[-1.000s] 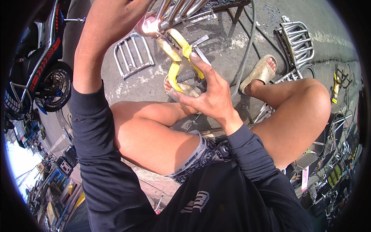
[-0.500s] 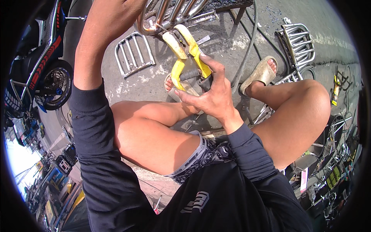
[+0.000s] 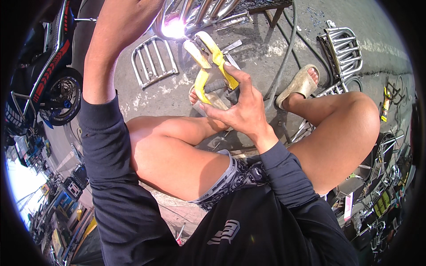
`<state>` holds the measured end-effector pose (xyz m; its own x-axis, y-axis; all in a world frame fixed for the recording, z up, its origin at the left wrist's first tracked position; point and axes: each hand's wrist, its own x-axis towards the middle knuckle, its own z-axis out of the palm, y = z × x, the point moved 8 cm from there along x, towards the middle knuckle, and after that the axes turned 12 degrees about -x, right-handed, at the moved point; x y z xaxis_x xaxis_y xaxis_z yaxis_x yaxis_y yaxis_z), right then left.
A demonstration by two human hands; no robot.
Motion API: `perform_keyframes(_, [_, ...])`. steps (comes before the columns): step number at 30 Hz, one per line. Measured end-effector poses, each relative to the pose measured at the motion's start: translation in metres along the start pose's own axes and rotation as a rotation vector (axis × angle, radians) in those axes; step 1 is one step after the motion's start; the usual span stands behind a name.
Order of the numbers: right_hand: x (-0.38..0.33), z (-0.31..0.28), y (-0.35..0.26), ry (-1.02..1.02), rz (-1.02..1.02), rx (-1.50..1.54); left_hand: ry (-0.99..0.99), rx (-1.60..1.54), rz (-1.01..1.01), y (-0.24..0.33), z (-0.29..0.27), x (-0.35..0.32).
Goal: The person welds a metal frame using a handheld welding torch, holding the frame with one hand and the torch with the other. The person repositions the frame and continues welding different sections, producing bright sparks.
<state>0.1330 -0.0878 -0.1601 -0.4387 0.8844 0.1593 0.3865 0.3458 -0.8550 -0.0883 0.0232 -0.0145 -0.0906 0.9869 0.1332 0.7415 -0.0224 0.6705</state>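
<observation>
My right hand [image 3: 243,104] is wrapped round a yellow welding electrode holder [image 3: 202,84], thumb on one handle and fingers on the other. Its pale, worn jaws point up and away from me. Just past them a bright white arc [image 3: 174,29] glares at the near left end of a chrome tube rack [image 3: 215,11]. The electrode itself is lost in the glare. My left hand [image 3: 140,13] reaches to the top edge beside the rack, its fingers cut off or hidden, so what it grips does not show.
A small chrome grille [image 3: 154,62] lies on the concrete left of the holder. Chrome racks [image 3: 344,51] are piled at the right, with black cables [image 3: 290,44] running nearby. A motorcycle [image 3: 57,95] stands at the left. Metal scraps lie at the lower right. My sandalled foot [image 3: 299,86] rests near the cables.
A bright arc has lit at the rack's tube end. The electrode holder has shifted slightly to the left with my right hand. My left arm has barely moved.
</observation>
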Motion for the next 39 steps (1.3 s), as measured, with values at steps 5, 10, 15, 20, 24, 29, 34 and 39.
perform_keyframes(5, [0.000,0.002,-0.001,-0.052,-0.009,-0.003,-0.010,0.005,0.132,0.013,0.000,0.002])
perform_keyframes(10, [0.001,0.003,0.000,-0.066,0.009,0.001,-0.055,0.091,0.017,0.002,-0.003,0.003])
perform_keyframes(15, [0.000,0.004,0.000,-0.033,-0.026,0.008,-0.007,-0.077,0.125,0.012,0.003,0.001])
perform_keyframes(20, [0.000,0.003,0.000,0.017,-0.055,0.061,0.036,0.111,0.109,0.015,-0.003,-0.004])
perform_keyframes(24, [0.002,-0.002,-0.003,0.077,-0.086,-0.013,-0.008,0.104,0.013,0.006,-0.004,-0.001])
perform_keyframes(29, [0.002,0.000,0.001,0.043,-0.035,-0.024,0.041,0.157,0.075,0.010,-0.007,-0.002])
perform_keyframes(34, [0.003,0.004,0.003,0.030,-0.018,-0.007,0.035,0.151,0.042,0.008,-0.007,-0.001])
perform_keyframes(39, [0.001,0.008,0.005,-0.069,0.012,-0.031,-0.011,0.084,-0.011,0.004,-0.004,0.003])
